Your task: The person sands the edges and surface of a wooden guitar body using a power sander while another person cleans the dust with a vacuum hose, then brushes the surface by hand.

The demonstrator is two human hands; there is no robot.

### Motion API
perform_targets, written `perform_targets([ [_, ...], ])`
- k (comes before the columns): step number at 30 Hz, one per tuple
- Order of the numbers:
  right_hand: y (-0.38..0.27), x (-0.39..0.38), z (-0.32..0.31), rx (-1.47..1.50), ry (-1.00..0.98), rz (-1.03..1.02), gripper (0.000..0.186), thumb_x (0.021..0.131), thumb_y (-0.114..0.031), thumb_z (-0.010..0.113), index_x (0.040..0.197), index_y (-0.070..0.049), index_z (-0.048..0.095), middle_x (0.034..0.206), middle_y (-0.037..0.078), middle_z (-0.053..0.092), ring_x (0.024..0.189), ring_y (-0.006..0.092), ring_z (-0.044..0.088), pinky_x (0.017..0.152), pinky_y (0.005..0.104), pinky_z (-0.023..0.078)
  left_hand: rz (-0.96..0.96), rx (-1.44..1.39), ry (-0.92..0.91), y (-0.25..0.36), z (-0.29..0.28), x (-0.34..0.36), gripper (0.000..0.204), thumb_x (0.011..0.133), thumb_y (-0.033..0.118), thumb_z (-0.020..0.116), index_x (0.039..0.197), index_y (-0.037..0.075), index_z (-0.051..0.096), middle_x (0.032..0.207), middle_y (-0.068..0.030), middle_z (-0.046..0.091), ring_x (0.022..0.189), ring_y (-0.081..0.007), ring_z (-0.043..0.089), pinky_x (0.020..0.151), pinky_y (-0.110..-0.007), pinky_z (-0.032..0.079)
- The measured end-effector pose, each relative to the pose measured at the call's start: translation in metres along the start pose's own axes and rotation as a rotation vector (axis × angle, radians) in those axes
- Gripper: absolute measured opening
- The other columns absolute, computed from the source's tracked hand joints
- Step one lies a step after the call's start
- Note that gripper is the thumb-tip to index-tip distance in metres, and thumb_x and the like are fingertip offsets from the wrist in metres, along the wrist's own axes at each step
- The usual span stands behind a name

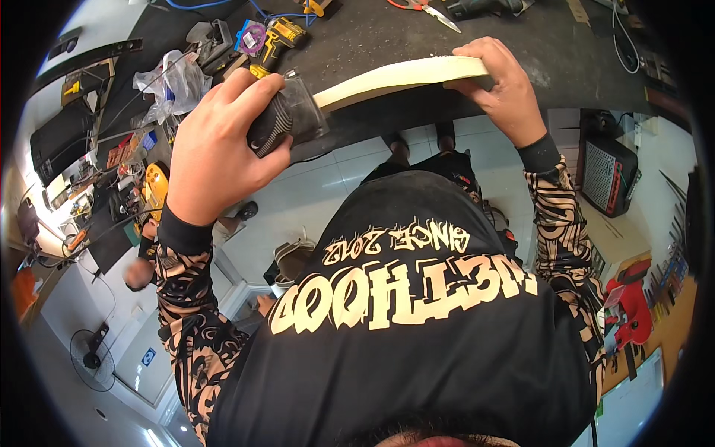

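My left hand (220,145) is closed around a dark, boxy hand-held tool with ribbed grip sides, which looks like a small electric sander (305,108). Its flat end meets the left end of a pale, curved strip of wood (402,80); whether they touch, I cannot tell. At the strip's right end, my right hand (510,93) grips it between thumb and fingers. The wood spans the gap between both hands, above the near edge of the dark workbench (551,45).
On the bench's far left lie a yellow-and-black cordless drill (284,37) and a clear plastic bag (175,82). Red-handled pliers (430,13) rest at the far edge. An amplifier (609,175) stands right, beyond it a red guitar (631,313). Another person (147,261) is at left.
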State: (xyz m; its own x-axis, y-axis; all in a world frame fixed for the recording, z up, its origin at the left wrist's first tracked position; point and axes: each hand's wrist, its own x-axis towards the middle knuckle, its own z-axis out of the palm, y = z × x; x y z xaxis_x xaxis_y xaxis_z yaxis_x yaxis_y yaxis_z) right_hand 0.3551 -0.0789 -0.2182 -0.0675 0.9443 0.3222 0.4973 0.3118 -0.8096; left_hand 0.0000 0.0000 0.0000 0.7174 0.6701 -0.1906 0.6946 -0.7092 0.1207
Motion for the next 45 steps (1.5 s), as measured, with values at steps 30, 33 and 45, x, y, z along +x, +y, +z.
perform_targets([
  [30,-0.008,0.008,0.010,-0.006,0.070,-0.061,0.043,0.086,-0.016,0.096,0.122,-0.008,0.074,0.113,0.006,0.074,0.111,0.0330,0.069,0.101,0.0452,0.056,0.034,-0.084,0.022,-0.020,-0.005,0.009,0.055,0.078,0.018,0.085,0.130,0.006,0.073,0.108,-0.0146,0.065,0.098,-0.0414,0.069,0.085,-0.047,0.057],
  [33,-0.007,0.006,0.008,-0.027,0.023,-0.024,0.044,0.087,-0.010,0.095,0.127,-0.007,0.076,0.121,0.007,0.078,0.117,0.0304,0.071,0.103,0.0424,0.056,0.047,-0.052,0.018,-0.024,-0.004,0.012,0.057,0.077,0.022,0.086,0.131,0.008,0.073,0.113,-0.0122,0.068,0.101,-0.0390,0.072,0.086,-0.048,0.060],
  [45,-0.008,0.009,0.007,-0.018,0.079,-0.054,0.040,0.088,-0.017,0.094,0.121,-0.008,0.073,0.110,0.007,0.073,0.110,0.0348,0.068,0.101,0.0464,0.055,0.048,-0.113,0.053,-0.020,-0.007,0.025,0.056,0.078,0.022,0.086,0.130,0.007,0.073,0.113,-0.0135,0.068,0.100,-0.0402,0.072,0.086,-0.047,0.060],
])
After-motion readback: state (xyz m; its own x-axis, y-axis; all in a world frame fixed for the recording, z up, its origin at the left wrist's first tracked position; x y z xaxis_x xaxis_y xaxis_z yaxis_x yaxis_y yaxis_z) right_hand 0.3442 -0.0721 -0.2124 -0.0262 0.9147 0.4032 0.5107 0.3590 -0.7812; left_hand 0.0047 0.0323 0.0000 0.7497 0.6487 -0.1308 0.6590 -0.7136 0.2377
